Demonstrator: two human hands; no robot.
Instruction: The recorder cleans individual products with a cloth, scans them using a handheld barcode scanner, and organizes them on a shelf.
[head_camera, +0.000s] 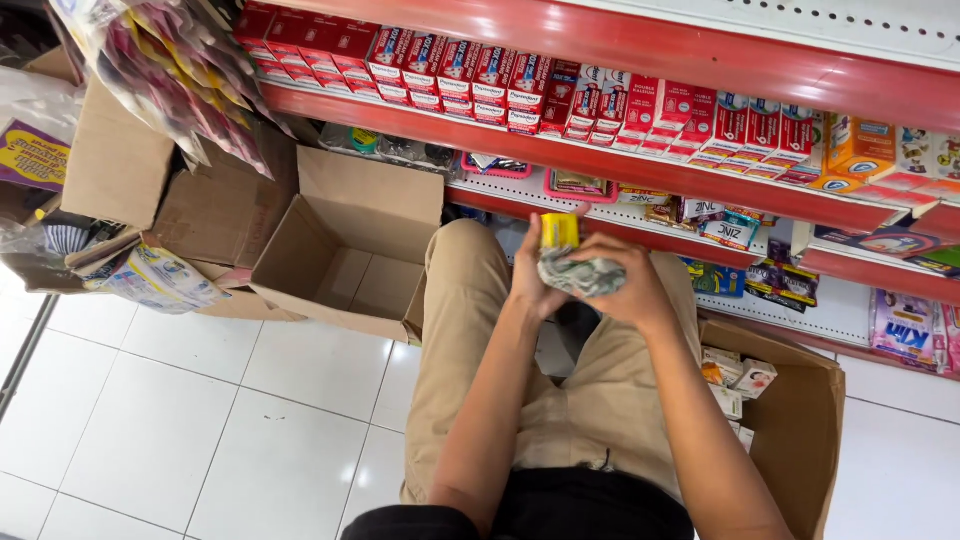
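- The left hand (527, 275) is curled round the near-left side of a small yellow box (559, 231), thumb up beside it; its grip is closed on the box and on the crumpled cloth (582, 274) bunched just under it.
- The right hand (628, 285) wraps over the right side of the same grey-green cloth, fingers bent tight round it, so both hands meet on the bundle.
- The yellow box stands upright above the cloth, held in mid-air over the person's lap, just in front of the lower shelf (640, 228).
- The person crouches or sits in tan trousers (470, 330) on a white tiled floor (170, 430).
- To the left stands an open cardboard box (350, 245), its flaps raised and its inside bare of goods as far as can be seen.
- To the right, near the person's knee, a second cardboard box (800, 420) holds a few small packets (735, 378).
- The far red shelf (600, 160) carries a long row of red and white cartons (560, 95), packed side by side.
- Lower shelves hold sachets and flat packs, too small to tell apart.
- At far left, hanging sachet strips (165, 70) dangle over more stacked cardboard.
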